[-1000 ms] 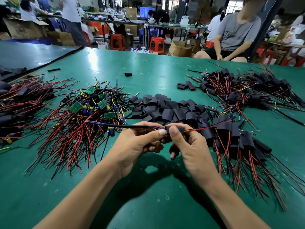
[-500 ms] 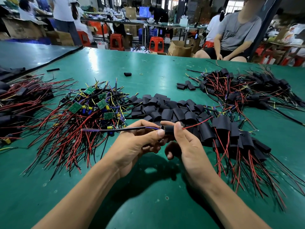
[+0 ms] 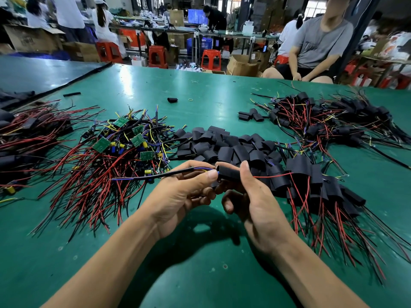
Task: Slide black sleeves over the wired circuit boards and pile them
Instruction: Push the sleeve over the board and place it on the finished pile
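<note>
Head: right grip (image 3: 255, 205) around black sleeve (image 3: 229, 173)

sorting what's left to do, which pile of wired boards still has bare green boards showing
The pile just left of the empty black sleeves: its green circuit boards lie uncovered, while the other wired piles show only black sleeves.

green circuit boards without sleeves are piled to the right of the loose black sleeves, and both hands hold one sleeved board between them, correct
No. The head view shows the unsleeved green circuit boards piled left of the loose black sleeves, not right. The left hand and right hand do hold one sleeved board between them.
</note>
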The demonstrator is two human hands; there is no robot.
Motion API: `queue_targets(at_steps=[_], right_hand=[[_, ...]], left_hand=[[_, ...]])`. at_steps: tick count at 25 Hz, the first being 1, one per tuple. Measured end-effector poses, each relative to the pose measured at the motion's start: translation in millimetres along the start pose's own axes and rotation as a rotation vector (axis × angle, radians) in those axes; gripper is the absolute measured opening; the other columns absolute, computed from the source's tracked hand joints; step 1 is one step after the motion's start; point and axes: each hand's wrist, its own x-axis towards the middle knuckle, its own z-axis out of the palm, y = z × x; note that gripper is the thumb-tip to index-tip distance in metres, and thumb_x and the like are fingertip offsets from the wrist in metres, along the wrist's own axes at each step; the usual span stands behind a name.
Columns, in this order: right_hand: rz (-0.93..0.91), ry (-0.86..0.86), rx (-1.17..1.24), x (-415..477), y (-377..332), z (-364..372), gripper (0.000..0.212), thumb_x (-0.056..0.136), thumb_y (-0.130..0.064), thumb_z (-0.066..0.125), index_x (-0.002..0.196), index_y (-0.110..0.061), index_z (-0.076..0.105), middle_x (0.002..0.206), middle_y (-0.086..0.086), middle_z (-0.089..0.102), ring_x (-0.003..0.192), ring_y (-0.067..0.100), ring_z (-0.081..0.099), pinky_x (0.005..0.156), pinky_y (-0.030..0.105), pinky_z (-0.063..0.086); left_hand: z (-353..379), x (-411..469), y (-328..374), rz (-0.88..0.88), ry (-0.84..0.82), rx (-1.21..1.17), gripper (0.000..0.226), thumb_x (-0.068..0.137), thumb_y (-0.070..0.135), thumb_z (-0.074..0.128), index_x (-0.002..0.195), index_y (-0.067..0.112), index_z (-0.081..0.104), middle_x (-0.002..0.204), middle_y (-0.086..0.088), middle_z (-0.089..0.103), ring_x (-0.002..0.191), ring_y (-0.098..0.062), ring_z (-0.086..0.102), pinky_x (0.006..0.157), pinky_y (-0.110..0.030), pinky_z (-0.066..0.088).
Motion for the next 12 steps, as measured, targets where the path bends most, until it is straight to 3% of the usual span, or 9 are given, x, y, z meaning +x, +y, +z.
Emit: queue_targets(at_steps=[5,12], right_hand=[[0.022,0.033,0.056,-1.0,-1.8,3.0,0.061,0.074,-0.062,0.065,0.105,-0.011,0.077,0.075,0.007,0.063,0.054,0.01,0.046,0.044,0.015,0.04],[0.046,0.054,0.013,-4.1,-5.9,5.8,0.056,0.07,-0.066,0.065,0.09,-0.016,0.08,0.062,-0.002,0.059,0.048,0.006,0.042,0.043,0.015,0.038]], left_hand=[[3.8,-1.4,0.0,-0.042,-0.015,0.0,0.026,0.067,0.028,0.079,0.088,0.015,0.07,0.084,-0.011,0.074,0.06,-0.016,0.067,0.058,-0.022,0.053],[2.7,-2.8,-0.7,-0.061,-0.014,0.012,0.007,0.07,0.019,0.077,0.074,0.019,0.071,0.08,-0.009,0.071,0.059,-0.019,0.064,0.058,-0.024,0.053]])
